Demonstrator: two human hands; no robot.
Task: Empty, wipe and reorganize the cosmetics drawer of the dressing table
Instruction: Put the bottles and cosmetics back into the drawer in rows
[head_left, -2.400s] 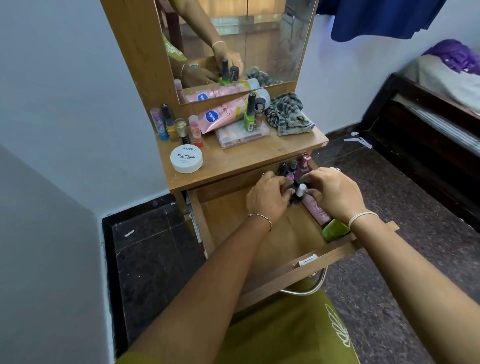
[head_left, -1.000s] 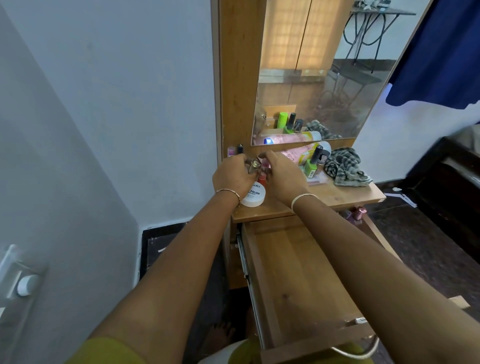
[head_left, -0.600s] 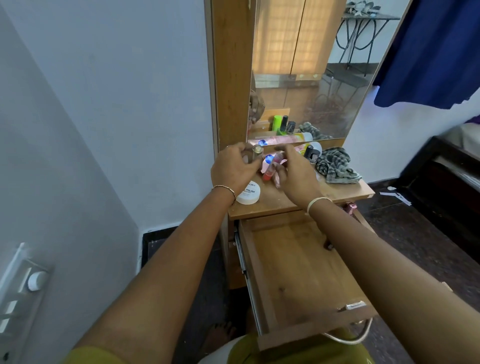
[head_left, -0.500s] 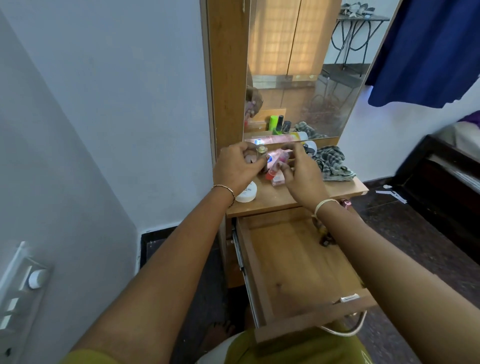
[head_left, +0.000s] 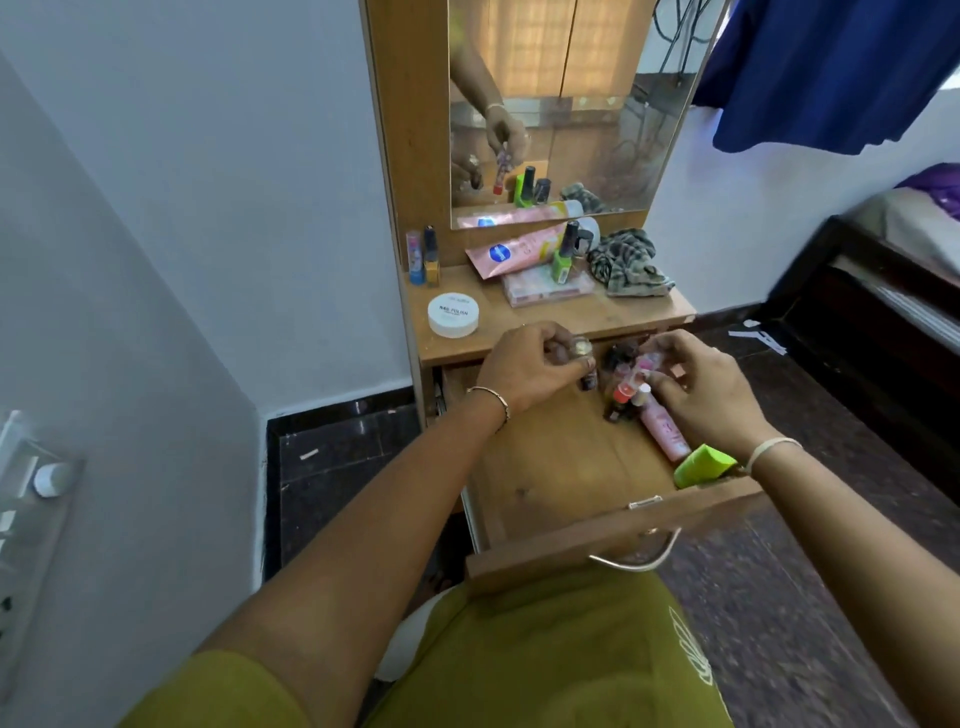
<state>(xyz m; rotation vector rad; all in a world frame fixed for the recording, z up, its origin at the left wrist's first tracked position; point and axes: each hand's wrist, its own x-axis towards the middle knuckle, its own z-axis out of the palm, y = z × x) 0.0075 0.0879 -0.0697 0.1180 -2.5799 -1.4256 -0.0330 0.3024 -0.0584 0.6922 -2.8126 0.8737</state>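
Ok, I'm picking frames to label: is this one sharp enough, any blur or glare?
Head view: white jar is legible; right hand and bottles by it are motion-smeared; floor at right streaks; no harsh glare.

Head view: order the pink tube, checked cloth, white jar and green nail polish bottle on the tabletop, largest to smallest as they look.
1-2. pink tube and checked cloth: too alike to rank; the tube is longer, the cloth bulkier.
3. white jar.
4. green nail polish bottle, the slimmest.
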